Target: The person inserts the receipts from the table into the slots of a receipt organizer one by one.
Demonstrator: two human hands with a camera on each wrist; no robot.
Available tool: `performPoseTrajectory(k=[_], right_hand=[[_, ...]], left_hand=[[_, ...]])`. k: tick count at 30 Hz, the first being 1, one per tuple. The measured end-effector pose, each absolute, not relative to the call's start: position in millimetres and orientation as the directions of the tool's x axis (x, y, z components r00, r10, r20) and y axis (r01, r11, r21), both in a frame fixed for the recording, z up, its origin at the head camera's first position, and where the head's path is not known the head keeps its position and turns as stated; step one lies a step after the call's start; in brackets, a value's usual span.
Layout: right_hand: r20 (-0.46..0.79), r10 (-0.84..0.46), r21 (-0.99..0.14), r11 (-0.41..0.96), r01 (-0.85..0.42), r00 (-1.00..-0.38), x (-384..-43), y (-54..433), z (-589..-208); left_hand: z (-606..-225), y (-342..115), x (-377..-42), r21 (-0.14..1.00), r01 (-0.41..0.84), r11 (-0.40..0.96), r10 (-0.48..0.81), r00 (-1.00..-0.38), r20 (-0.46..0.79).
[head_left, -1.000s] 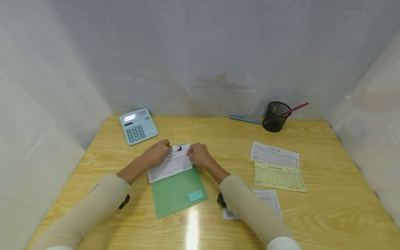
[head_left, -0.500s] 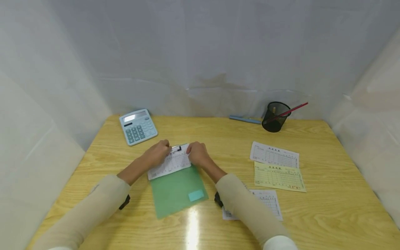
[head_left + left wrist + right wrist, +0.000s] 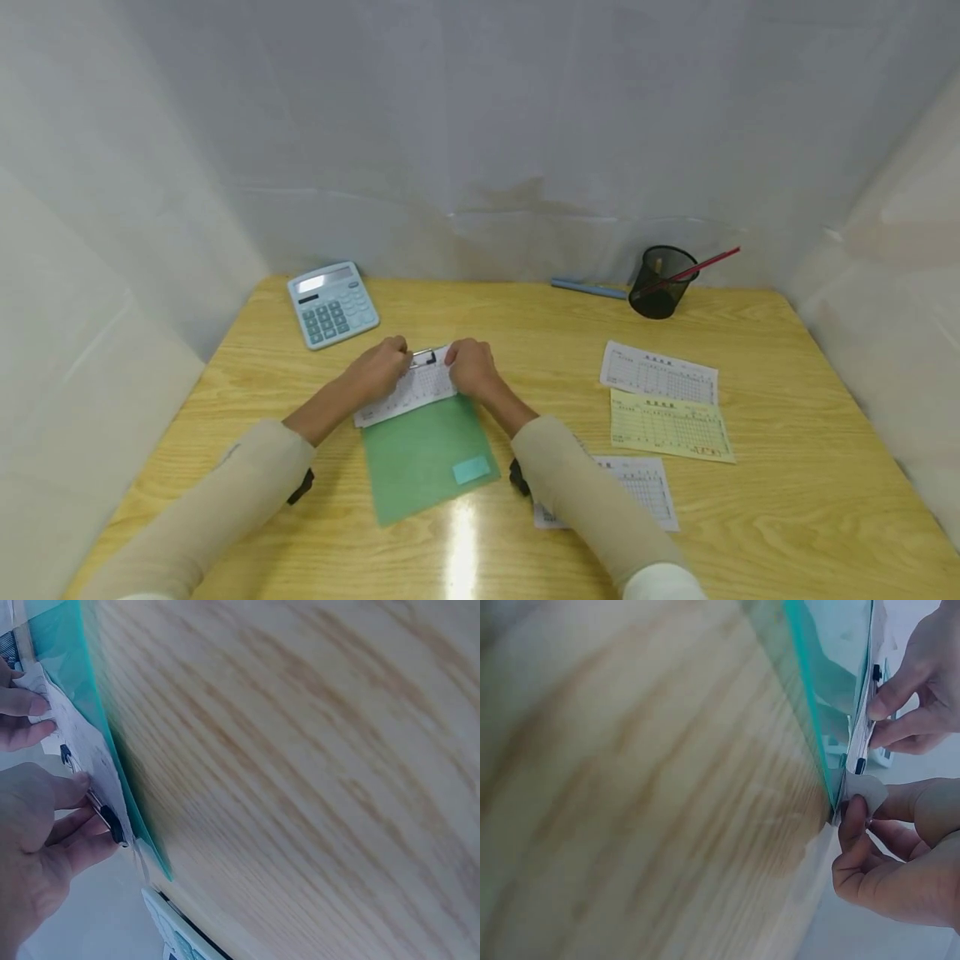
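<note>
A green clip folder (image 3: 427, 467) lies on the wooden table, a pale blue label (image 3: 470, 469) near its lower right corner. White printed forms (image 3: 412, 398) cover its upper part, below the metal clip (image 3: 423, 358). My left hand (image 3: 381, 371) pinches the clip between thumb and fingers, as the left wrist view shows with the clip's black end (image 3: 112, 823) beside the fingertips. With my right hand (image 3: 472, 368) I pinch the upper right corner of a white form; in the right wrist view that paper corner (image 3: 870, 793) bends up between thumb and fingers.
A light blue calculator (image 3: 333, 304) sits at the back left. To the right lie a white form (image 3: 660, 371), a yellow form (image 3: 671, 423) and another white form (image 3: 645, 487), partly under my right sleeve. A black mesh pen cup (image 3: 660, 283) and blue stick (image 3: 588, 288) stand near the back wall.
The white form has slid up toward the clip, so more of the green folder shows below it. My right hand has shifted slightly up and left; my left hand stays at the clip.
</note>
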State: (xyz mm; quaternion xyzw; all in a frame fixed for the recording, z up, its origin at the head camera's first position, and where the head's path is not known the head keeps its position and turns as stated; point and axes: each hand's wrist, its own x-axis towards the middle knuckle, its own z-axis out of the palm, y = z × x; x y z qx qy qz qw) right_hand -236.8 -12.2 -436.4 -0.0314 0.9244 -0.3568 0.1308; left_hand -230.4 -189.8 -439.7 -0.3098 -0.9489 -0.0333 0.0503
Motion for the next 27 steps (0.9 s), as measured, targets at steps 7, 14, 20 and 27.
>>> performPoseTrajectory(k=[7,14,20,27], right_hand=[[-0.202,-0.168,-0.624,0.781,-0.006,-0.965,-239,-1,-438],[-0.114,-0.228,-0.626,0.772,-0.109,-0.967,-244,28,-438],[-0.098,-0.271,-0.618,0.771,-0.155,-0.958,-243,61,-424],[-0.063,-0.344,-0.618,0.75,-0.234,-0.937,-241,126,-405]], left_hand=[[-438,-188,-230,0.053,0.573,0.818,0.566,-0.818,0.103],[-434,-187,-231,0.052,0.557,0.829,0.554,-0.83,0.055],[-432,-189,-232,0.047,0.556,0.83,0.555,-0.831,0.04],[-431,-191,-233,0.058,0.558,0.828,0.557,-0.83,0.034]])
